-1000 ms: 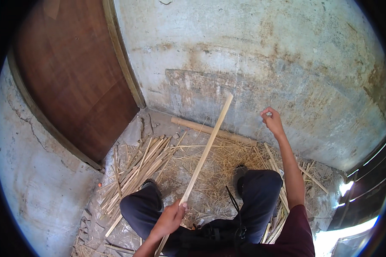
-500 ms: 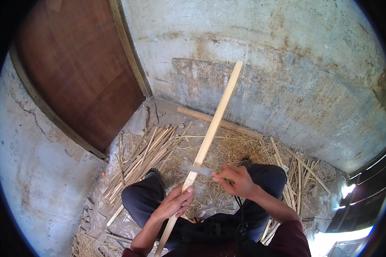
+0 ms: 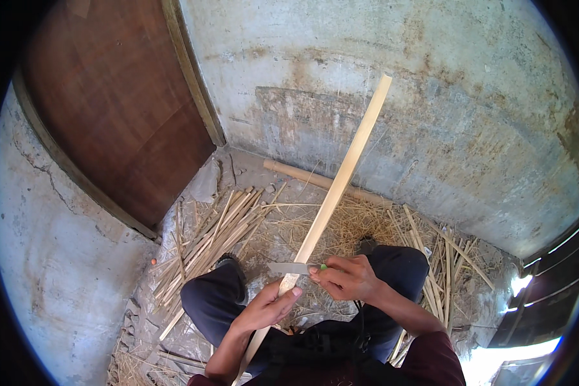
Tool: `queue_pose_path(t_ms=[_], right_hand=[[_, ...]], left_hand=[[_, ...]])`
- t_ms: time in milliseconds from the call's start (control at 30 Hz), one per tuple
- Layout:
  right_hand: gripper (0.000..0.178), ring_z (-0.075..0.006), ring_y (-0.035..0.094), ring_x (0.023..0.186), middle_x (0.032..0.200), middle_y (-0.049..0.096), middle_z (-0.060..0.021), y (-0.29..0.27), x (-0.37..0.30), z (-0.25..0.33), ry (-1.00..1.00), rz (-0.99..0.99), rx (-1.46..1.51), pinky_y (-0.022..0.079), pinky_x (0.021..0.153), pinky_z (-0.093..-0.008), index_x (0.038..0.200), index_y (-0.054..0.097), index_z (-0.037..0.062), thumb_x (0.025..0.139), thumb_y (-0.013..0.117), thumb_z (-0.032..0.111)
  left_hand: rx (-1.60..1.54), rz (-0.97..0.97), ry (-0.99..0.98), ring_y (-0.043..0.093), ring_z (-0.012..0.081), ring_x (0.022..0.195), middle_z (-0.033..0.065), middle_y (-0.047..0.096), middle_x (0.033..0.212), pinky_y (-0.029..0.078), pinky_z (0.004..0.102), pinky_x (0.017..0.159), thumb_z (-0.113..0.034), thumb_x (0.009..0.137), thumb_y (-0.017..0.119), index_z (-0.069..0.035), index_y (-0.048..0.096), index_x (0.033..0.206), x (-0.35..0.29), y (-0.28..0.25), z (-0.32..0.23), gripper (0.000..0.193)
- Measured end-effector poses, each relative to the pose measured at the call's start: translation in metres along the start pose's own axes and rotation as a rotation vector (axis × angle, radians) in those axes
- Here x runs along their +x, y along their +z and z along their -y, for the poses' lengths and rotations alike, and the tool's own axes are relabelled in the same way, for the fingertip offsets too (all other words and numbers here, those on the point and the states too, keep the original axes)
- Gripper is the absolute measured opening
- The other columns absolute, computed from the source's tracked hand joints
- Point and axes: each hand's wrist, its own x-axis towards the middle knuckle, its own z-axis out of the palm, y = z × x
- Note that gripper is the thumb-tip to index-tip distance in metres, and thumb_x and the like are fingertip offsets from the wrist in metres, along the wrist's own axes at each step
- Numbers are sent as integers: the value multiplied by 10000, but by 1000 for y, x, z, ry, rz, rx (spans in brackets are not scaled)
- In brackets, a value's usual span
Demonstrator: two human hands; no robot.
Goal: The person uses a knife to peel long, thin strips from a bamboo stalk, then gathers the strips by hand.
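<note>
A long, pale bamboo strip (image 3: 342,178) slants from my lap up to the far right, its far end raised in front of the wall. My left hand (image 3: 269,307) is wrapped round its lower part. In my right hand (image 3: 347,278) is a knife (image 3: 289,267) with a grey blade and a bit of green at the handle. The blade lies across the strip, just beyond my left hand, its tip pointing left. Most of the knife's handle is hidden by my fingers.
Bundles of thin split sticks (image 3: 215,225) lie on the floor to the left, with more sticks (image 3: 445,270) to the right. A bamboo pole (image 3: 296,172) rests along the wall's foot. Straw shavings (image 3: 360,222) litter the ground. A brown door (image 3: 119,96) stands at the left.
The strip's far end has swung up and to the right. My left hand has shifted slightly right, and the knife has come a little nearer and to the left, lying flatter across the strip.
</note>
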Motion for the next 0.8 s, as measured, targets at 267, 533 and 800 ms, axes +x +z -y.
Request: queue_pose_path(t_ms=[267,533,800], right_hand=[[183,-150,604,517,744,598,5,-2,0,-7,5,-48,-29,464,431,-320,1009,773,162,848,836,104],[69,-170,572,498,694,644,-61,-23,9,-52,244,-257,-6,423,438,-329,900,737,68,910,800,40],[75,-165,550,470,677,614,-44,-20,9,-45,253,-247,2,400,413,-334,898,737,91,912,806,67]], left_hand=[[-64,0,-28,327,51,465,-61,344,589,257,261,422,-305,1168,478,-120,410,739,1,-1,-1,472],[-146,39,-95,308,49,450,-66,321,585,250,258,416,-321,1164,491,-128,400,742,-7,-15,15,473],[-101,-16,-53,401,57,466,-44,407,664,293,261,387,-420,1173,419,-117,453,848,-9,-15,16,445]])
